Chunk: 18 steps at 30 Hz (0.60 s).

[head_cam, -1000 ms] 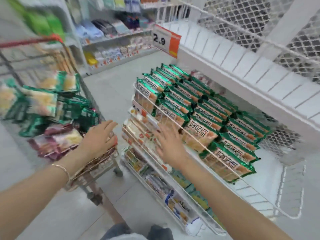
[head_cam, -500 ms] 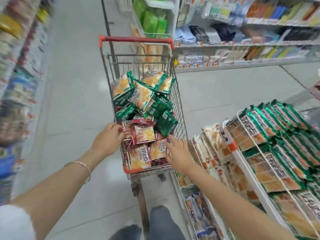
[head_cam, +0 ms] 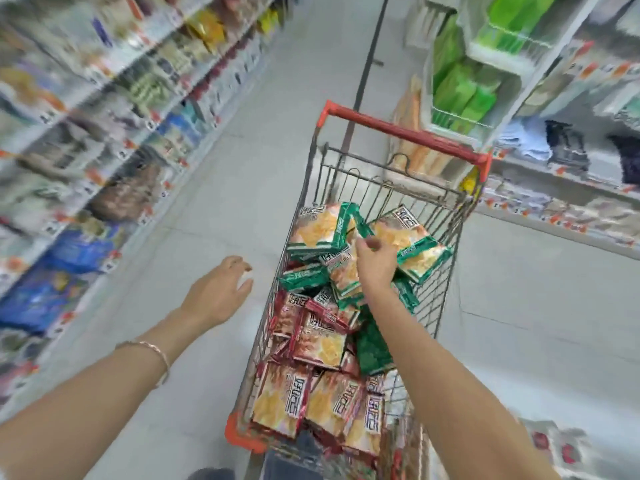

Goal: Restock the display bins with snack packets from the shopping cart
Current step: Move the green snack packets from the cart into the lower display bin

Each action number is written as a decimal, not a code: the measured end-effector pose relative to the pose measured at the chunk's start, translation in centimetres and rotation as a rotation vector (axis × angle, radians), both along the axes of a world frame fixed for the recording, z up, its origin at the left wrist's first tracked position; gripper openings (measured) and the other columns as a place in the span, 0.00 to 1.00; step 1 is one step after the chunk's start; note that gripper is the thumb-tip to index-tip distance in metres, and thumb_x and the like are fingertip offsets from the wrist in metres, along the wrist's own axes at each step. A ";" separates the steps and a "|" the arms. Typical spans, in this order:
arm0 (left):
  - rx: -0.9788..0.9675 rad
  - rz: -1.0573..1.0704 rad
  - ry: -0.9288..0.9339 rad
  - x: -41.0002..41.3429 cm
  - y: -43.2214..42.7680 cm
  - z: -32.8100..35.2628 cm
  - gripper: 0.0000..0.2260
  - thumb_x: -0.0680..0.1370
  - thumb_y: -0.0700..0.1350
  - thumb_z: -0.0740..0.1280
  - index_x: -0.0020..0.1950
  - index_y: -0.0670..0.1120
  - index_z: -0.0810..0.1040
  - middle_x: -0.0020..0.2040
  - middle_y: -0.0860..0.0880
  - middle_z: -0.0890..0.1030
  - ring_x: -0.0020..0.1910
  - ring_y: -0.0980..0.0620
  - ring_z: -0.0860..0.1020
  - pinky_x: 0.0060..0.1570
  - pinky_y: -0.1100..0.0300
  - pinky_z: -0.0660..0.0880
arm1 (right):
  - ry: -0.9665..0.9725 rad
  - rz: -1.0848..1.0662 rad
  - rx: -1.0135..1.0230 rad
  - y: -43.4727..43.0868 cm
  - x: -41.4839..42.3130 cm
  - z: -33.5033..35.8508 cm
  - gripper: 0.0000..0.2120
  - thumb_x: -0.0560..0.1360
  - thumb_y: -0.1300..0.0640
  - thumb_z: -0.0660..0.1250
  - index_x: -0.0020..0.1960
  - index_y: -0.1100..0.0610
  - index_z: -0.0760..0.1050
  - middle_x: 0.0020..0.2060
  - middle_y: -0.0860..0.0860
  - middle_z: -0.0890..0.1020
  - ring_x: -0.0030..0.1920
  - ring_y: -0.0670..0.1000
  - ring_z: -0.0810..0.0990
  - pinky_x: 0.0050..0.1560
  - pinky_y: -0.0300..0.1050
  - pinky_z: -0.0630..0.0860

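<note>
Since half a sec ago my left hand [head_cam: 218, 289] came off the cart [head_cam: 398, 131], fingers loose and spread. Right hand [head_cam: 375, 263] went deeper, curled among the green packets [head_cam: 420, 258] in the cart, can't tell if it's gripping. Pale tile floor [head_cam: 242, 168], blurry shelves [head_cam: 86, 133] alongside.

The view has swung away from the display bins, which are gone from sight, and now looks straight down into the shopping cart [head_cam: 404, 134] in the aisle. The right hand [head_cam: 375, 263], flat on the binned green packets a second ago and at the cart's near rim half a second ago, now reaches deep into the cart, fingers curling among the green snack packets [head_cam: 420, 254]; whether it grips one is unclear. The left hand [head_cam: 216, 292] has left the cart's rim and hovers open over the floor beside it.
</note>
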<state>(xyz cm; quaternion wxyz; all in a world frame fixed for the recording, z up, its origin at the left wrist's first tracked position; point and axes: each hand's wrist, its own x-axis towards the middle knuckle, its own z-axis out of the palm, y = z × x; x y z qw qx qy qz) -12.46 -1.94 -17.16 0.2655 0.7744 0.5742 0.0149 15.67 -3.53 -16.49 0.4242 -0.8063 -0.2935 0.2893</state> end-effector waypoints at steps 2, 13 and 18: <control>-0.016 0.039 -0.014 0.4 0.1 -0.3 0.16 0.83 0.51 0.59 0.70 0.48 0.72 0.74 0.49 0.67 0.64 0.47 0.76 0.62 0.52 0.72 | 0.098 0.064 -0.071 3.9 0.1 0.4 0.35 0.74 0.38 0.70 0.72 0.59 0.69 0.63 0.55 0.79 0.62 0.57 0.79 0.59 0.51 0.77; -0.568 0.383 -0.633 9.8 3.5 3.4 0.26 0.77 0.66 0.62 0.64 0.50 0.79 0.61 0.49 0.79 0.60 0.48 0.77 0.63 0.48 0.74 | 0.182 0.406 -0.158 -0.4 4.5 3.4 0.25 0.78 0.52 0.70 0.69 0.66 0.72 0.60 0.59 0.81 0.52 0.53 0.83 0.51 0.37 0.78; -1.050 0.583 -1.031 13.3 4.0 3.5 0.23 0.73 0.52 0.70 0.65 0.44 0.77 0.52 0.41 0.84 0.51 0.43 0.82 0.48 0.50 0.82 | 0.125 0.548 -0.254 -1.1 8.2 3.3 0.24 0.76 0.49 0.71 0.68 0.59 0.75 0.56 0.49 0.81 0.53 0.44 0.79 0.53 0.35 0.77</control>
